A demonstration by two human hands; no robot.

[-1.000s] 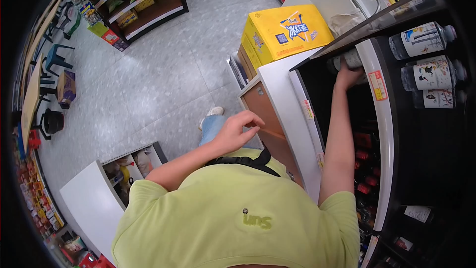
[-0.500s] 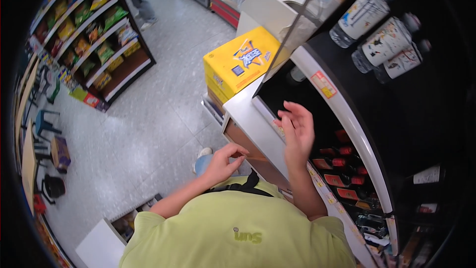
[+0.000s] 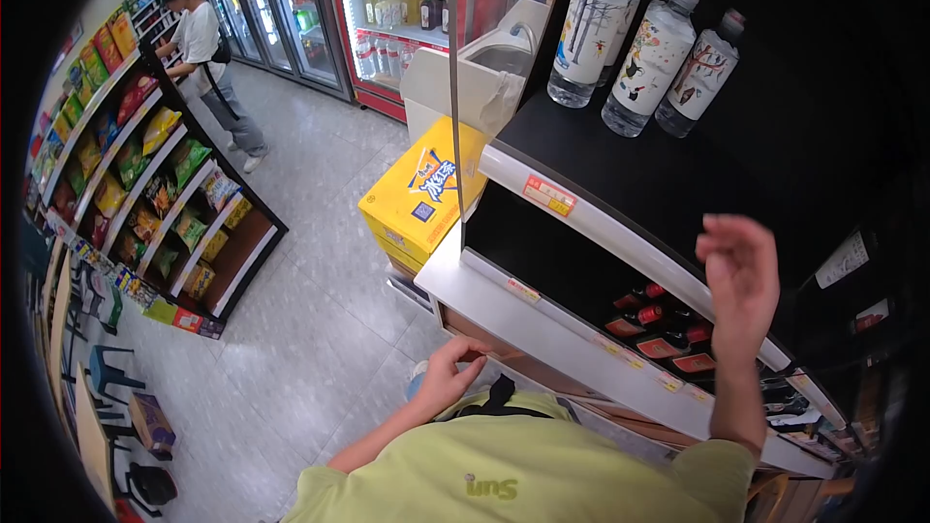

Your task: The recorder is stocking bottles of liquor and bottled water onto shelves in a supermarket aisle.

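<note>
The right hand, fingers loosely bent, open and empty, hangs over the black shelf; clear bottles stand close together on its far left part. The left hand is slackly half-open (nothing shows in it), near the white ledge. A careless leftward sweep could topple the bottles.

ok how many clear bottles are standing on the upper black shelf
4 on the upper black shelf: a clear, white-labelled left bottle, a partly covered rear bottle behind it, a middle bottle, and a right bottle. Others may be hidden.
</note>
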